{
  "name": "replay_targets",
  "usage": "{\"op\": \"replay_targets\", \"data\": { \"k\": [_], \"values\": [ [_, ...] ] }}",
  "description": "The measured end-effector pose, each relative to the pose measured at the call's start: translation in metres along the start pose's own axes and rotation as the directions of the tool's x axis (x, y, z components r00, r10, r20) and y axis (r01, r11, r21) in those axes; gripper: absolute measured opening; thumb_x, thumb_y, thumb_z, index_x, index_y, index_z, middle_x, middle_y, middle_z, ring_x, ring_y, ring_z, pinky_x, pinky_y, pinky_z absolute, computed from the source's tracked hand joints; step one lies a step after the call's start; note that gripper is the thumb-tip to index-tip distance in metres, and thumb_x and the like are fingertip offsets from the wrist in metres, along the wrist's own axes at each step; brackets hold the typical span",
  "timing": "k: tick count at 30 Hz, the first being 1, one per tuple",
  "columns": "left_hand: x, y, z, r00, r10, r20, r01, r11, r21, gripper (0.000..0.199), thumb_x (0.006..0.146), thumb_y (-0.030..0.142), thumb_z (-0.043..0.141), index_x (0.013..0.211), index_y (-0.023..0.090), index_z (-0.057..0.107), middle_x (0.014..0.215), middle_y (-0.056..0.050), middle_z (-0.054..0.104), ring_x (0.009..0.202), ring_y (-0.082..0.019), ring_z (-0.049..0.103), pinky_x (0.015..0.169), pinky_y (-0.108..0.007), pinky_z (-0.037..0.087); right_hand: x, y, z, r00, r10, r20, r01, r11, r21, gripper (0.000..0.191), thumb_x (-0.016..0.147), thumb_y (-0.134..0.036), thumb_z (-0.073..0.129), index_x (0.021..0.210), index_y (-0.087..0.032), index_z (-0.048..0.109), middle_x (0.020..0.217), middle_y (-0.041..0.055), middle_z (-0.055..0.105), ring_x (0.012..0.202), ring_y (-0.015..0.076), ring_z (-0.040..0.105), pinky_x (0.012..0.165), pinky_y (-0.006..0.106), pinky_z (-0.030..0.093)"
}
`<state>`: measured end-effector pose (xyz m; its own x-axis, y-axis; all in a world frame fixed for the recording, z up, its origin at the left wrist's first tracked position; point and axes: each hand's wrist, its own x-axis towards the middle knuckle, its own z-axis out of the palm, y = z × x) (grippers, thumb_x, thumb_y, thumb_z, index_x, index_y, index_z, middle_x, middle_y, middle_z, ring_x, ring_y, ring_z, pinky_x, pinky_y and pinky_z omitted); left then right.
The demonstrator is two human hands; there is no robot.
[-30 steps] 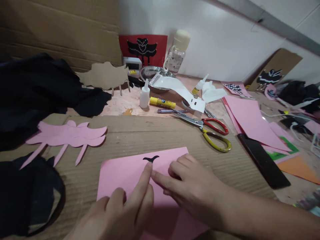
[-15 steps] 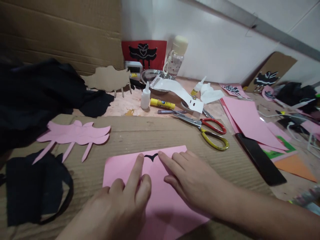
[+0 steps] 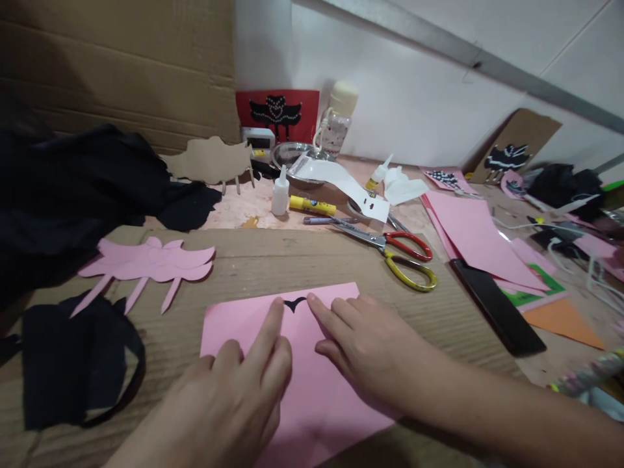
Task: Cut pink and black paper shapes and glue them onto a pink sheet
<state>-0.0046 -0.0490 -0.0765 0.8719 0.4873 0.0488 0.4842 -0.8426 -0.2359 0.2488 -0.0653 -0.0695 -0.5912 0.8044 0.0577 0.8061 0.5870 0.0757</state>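
Note:
A pink paper sheet (image 3: 312, 390) lies on corrugated cardboard (image 3: 244, 260) in front of me. Near its top edge is a small black V-shaped piece (image 3: 294, 304), its ends partly under my fingertips. My left hand (image 3: 234, 377) presses its index fingertip on the left end, the other fingers curled. My right hand (image 3: 365, 344) has its index fingertip on the right end, fingers spread a little and thumb apart. Neither hand grips anything. A pink cut-out shape (image 3: 151, 263) with three legs lies to the left, above black fabric or paper (image 3: 58, 364).
Open scissors (image 3: 385, 244) lie beyond the sheet, near a yellow glue stick (image 3: 312, 205) and a white glue bottle (image 3: 280, 193). Pink sheets (image 3: 482, 234) and a long black object (image 3: 497, 309) are at the right. Black fabric (image 3: 88, 175) heaps at the left.
The camera view has shifted slightly, so the background things sit a little differently. Both hands keep their fingertips on the black piece, with hardly any movement.

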Motion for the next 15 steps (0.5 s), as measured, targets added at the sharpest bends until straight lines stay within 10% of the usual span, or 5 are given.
{"op": "replay_targets", "data": {
  "k": [6,15],
  "values": [
    [0.003,-0.003,-0.005,0.992,0.041,0.121,-0.024,0.991,-0.135,0.032,0.091,0.015,0.059,0.116,0.02,0.078,0.154,-0.024,0.063,0.072,-0.024,0.075,0.049,-0.032,0.055,0.007,0.002,-0.005,0.999,-0.009,0.047,0.006,0.998,0.06,0.057,0.109,-0.04,0.061,0.157,-0.013,0.046,0.095,0.006,0.072,0.079,0.027,0.067,0.071,0.042,0.043],
    [-0.003,0.008,0.005,0.993,-0.105,-0.059,0.107,0.993,0.041,0.021,0.092,0.016,0.056,0.105,0.019,0.072,0.14,-0.027,0.072,0.052,-0.022,0.066,0.04,-0.031,0.05,0.001,-0.002,-0.002,1.0,-0.014,-0.027,0.013,0.999,-0.039,0.051,0.112,-0.035,0.054,0.149,0.0,0.05,0.095,0.0094,0.074,0.077,0.0275,0.067,0.069,0.043,0.044]
  ]
}}
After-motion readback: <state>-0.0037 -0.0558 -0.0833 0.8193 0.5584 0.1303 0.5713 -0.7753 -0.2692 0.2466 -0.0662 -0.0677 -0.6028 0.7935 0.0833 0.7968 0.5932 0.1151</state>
